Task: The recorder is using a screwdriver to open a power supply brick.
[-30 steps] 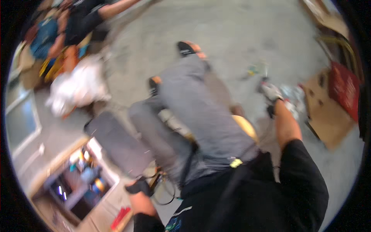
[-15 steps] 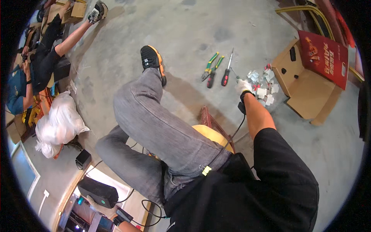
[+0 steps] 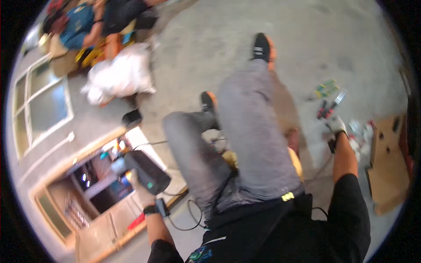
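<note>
My gloved left hand (image 3: 141,189) grips a black box-shaped device (image 3: 151,173) with a small green mark, held over the edge of a wooden bench. My gloved right hand (image 3: 338,126) is low over the floor, beside two red-and-black screwdrivers (image 3: 329,111). Motion blur smears its fingers, so whether it holds anything is unclear. Just beyond the screwdrivers lie green-and-yellow pliers (image 3: 325,89). A pile of white and silvery scraps (image 3: 362,136) lies to the right of that hand.
An opened cardboard box (image 3: 388,164) stands at the far right. The wooden bench (image 3: 94,236) at lower left carries assorted items. A smaller black box (image 3: 131,117) and a full white sack (image 3: 123,72) lie beyond it. Another person (image 3: 81,24) is at upper left. Cables hang near my wrists.
My view has swung left, shifting the scene rightward and showing more of the bench. The left hand still holds the black device. My right hand now appears closer to the screwdriver handles.
</note>
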`<state>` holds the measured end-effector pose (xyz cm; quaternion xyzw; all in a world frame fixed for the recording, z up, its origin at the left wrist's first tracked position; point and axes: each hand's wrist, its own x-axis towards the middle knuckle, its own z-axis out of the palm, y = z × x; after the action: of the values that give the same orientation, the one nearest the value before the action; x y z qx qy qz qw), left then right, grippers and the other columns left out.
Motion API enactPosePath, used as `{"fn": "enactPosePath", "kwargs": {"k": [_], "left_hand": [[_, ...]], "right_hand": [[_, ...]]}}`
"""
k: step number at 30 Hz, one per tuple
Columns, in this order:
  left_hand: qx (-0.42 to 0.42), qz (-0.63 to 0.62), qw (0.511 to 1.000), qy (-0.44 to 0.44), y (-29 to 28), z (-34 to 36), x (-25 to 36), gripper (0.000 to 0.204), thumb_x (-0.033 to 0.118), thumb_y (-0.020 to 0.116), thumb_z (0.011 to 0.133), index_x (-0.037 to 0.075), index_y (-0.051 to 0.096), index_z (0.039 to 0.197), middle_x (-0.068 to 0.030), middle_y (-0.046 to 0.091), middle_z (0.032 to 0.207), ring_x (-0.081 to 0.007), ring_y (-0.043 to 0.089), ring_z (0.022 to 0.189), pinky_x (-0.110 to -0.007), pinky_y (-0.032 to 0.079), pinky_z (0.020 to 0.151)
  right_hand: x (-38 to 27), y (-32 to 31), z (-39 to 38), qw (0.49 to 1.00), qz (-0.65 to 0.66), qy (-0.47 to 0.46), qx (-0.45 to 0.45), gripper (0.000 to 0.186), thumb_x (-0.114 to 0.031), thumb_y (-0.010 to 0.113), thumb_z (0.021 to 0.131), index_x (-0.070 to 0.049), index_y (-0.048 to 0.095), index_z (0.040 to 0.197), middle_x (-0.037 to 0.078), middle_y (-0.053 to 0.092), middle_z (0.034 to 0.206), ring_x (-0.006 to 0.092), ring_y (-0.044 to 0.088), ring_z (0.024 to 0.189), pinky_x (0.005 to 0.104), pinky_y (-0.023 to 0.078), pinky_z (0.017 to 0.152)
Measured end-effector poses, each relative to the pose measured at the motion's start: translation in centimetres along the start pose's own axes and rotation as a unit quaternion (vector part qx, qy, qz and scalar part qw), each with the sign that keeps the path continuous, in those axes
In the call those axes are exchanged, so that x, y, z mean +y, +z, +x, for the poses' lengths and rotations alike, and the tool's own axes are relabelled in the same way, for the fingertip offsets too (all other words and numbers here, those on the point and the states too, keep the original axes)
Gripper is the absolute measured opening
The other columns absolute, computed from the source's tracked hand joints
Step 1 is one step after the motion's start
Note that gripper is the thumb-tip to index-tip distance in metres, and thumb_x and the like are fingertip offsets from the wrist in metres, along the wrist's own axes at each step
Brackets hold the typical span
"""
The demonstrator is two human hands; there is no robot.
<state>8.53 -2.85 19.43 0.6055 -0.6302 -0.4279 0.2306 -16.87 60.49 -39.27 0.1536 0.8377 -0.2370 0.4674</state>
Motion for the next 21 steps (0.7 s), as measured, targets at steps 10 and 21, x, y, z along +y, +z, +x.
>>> {"fn": "enactPosePath", "kwargs": {"k": [10,21], "left_hand": [[-0.114,-0.198,0.963,-0.142,4.0,-2.6,0.7,0.052,0.041,0.069,0.101,0.003,0.061,0.137,-0.0154,0.073,0.124,-0.0308,0.074,0.107,-0.045,0.062,0.095],[-0.171,-0.309,0.915,-0.195,1.7,-2.0,-9.5,0.051,0.036,0.07,0.1,0.003,0.06,0.137,-0.0165,0.073,0.122,-0.0318,0.074,0.106,-0.048,0.062,0.094]], "right_hand": [[0.3,4.5,0.3,0.992,0.083,0.037,0.085,0.026,-0.019,0.064,0.085,0.004,0.071,0.092,0.019,0.074,0.079,0.0313,0.073,0.064,0.0454,0.059,0.066],[-9.0,-0.9,-7.7,0.993,0.081,0.0,0.09,0.03,-0.021,0.061,0.083,0.005,0.071,0.094,0.023,0.074,0.086,0.0368,0.074,0.082,0.0471,0.056,0.077]]}}
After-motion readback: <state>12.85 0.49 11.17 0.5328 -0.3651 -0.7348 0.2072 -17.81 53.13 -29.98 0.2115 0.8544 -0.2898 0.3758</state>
